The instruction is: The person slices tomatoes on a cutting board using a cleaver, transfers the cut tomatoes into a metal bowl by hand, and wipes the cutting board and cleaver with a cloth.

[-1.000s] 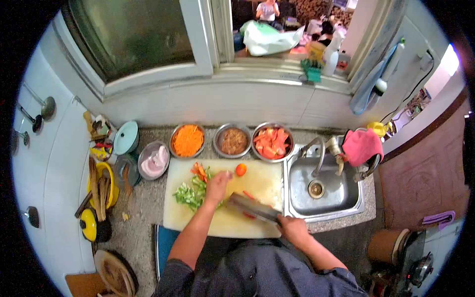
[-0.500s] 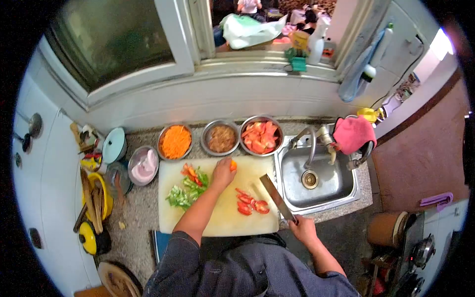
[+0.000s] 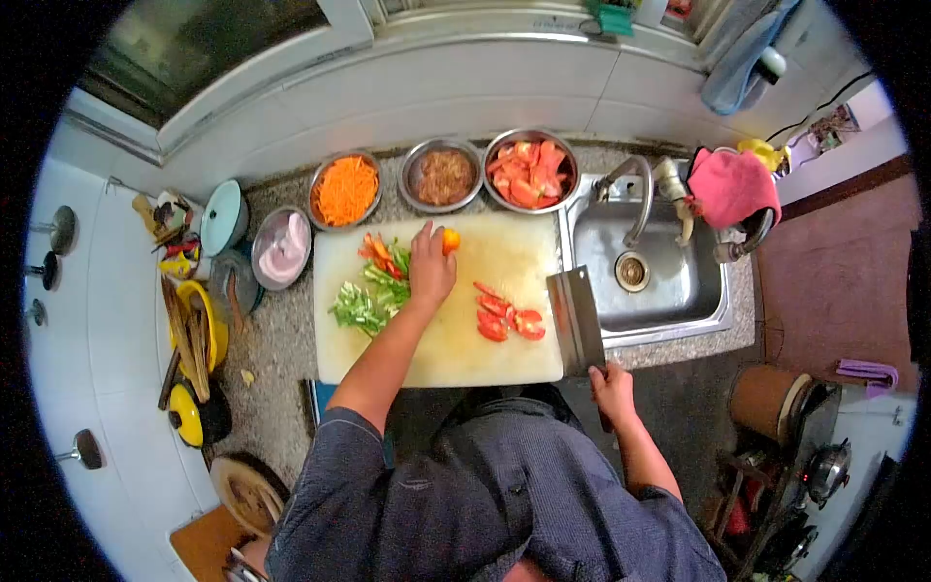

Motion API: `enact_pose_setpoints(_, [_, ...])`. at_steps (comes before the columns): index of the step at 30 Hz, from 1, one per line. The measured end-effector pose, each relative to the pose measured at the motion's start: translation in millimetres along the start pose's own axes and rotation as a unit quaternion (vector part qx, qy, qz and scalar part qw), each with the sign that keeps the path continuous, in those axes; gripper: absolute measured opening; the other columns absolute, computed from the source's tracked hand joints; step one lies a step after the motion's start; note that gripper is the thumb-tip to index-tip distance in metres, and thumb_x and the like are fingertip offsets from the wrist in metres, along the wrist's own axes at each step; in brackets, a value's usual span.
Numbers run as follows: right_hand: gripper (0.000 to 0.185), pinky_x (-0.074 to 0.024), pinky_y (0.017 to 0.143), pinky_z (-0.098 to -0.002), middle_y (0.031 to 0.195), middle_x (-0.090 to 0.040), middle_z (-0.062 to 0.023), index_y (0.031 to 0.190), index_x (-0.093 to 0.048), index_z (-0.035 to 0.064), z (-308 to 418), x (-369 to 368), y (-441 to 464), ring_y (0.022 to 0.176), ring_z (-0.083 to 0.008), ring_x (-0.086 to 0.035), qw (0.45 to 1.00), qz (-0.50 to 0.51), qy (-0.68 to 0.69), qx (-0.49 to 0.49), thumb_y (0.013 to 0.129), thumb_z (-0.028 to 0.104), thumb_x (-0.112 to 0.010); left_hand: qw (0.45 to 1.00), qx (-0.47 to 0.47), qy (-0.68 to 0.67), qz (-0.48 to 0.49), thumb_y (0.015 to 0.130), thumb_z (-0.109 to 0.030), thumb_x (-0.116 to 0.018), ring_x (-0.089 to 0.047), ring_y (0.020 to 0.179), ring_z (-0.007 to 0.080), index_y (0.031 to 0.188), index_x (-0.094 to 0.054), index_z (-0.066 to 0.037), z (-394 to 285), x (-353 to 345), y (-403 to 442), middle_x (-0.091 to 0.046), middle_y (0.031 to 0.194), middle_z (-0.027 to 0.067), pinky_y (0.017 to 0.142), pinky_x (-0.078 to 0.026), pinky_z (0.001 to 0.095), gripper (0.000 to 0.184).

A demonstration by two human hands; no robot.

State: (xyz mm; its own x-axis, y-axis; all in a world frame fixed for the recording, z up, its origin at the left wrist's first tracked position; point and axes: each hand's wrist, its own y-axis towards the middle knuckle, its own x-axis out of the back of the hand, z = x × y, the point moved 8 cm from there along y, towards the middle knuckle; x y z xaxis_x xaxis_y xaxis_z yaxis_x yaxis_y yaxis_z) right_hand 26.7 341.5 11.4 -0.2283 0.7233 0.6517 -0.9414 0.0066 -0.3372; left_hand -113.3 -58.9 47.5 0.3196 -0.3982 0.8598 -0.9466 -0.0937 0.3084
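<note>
A cleaver (image 3: 576, 312) is gripped by its handle in my right hand (image 3: 613, 390). Its broad blade hangs over the board's right edge beside the sink. My left hand (image 3: 433, 272) is low over the white cutting board (image 3: 441, 364), thumb and fingers at a small orange piece (image 3: 450, 241) that looks like pepper; the fingers partly hide the hold. Left of that hand lie orange-red pepper strips (image 3: 378, 251) and chopped green pepper (image 3: 359, 308). Cut red pieces (image 3: 507, 315), maybe tomato or pepper, rest on the board between my hands.
Metal bowls behind the board hold shredded carrot (image 3: 345, 191), brown minced food (image 3: 443, 178) and tomato wedges (image 3: 529, 173). A bowl with pale pink meat (image 3: 283, 250) stands left. On the right are a sink (image 3: 645, 291), its faucet (image 3: 640, 199) and a pink cloth (image 3: 732, 187).
My view has tilted down. The cleaver has turned more upright and moved right, off the red pieces to the board's edge. My left hand stays by the orange piece, shifting slightly left.
</note>
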Motion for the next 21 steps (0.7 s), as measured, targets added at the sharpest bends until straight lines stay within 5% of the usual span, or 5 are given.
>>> enact_pose_setpoints(1, [0.026,-0.0458,0.048,-0.0334,0.058,-0.058,-0.0094,0.079,-0.059,-0.0035,-4,-3,-1,0.049,-0.0161,-0.056,0.999,-0.010,0.043,0.001,0.091,0.020,-0.059,0.999,0.001,-0.037,-0.014,0.081,-0.016,-0.065,-0.043,0.121,0.0403,0.125,-0.049,0.002,-6,9,-8,-0.045,0.133,0.0237,0.104,-0.037,0.0461,0.050])
enact_pose_setpoints(4, [0.022,-0.0443,0.046,-0.0302,0.059,-0.057,-0.0052,0.079,-0.058,-0.0003,-10,-9,-8,0.048,-0.0138,-0.054,0.994,0.023,0.095,-0.044,0.092,0.018,-0.058,0.995,-0.014,-0.100,0.015,0.082,-0.021,-0.067,-0.041,0.124,0.0405,0.127,-0.048,0.001,-29,7,-44,-0.041,0.137,0.0235,0.106,-0.034,0.0463,0.054])
enact_pose_setpoints(8, [0.022,-0.0437,0.045,-0.0301,0.059,-0.056,-0.0049,0.078,-0.056,0.0007,-39,-37,-13,0.047,-0.0136,-0.053,0.987,0.035,0.137,-0.076,0.093,0.018,-0.057,0.980,-0.028,-0.155,0.122,0.080,-0.032,-0.071,-0.033,0.133,0.0412,0.131,-0.046,0.001,-61,-27,-90,-0.035,0.143,0.0247,0.111,-0.028,0.0464,0.066])
enact_pose_setpoints(12, [0.024,-0.0432,0.045,-0.0297,0.059,-0.055,-0.0043,0.079,-0.055,0.0007,-27,-53,-14,0.048,-0.0133,-0.054,0.989,0.033,0.128,-0.065,0.094,0.018,-0.056,0.981,-0.042,-0.143,0.127,0.074,-0.039,-0.075,-0.022,0.138,0.0433,0.133,-0.043,0.001,-76,-42,-102,-0.024,0.149,0.0259,0.113,-0.022,0.0488,0.078])
enact_pose_setpoints(21, [0.029,-0.0462,0.046,-0.0319,0.058,-0.058,-0.0080,0.082,-0.055,-0.0034,55,-118,0,0.047,-0.0166,-0.057,0.967,0.144,0.199,-0.071,0.096,0.022,-0.053,0.978,0.008,-0.203,0.053,0.067,-0.034,-0.082,-0.027,0.136,0.0431,0.129,-0.046,0.001,-85,-45,-99,-0.029,0.146,0.0252,0.111,-0.026,0.0496,0.081])
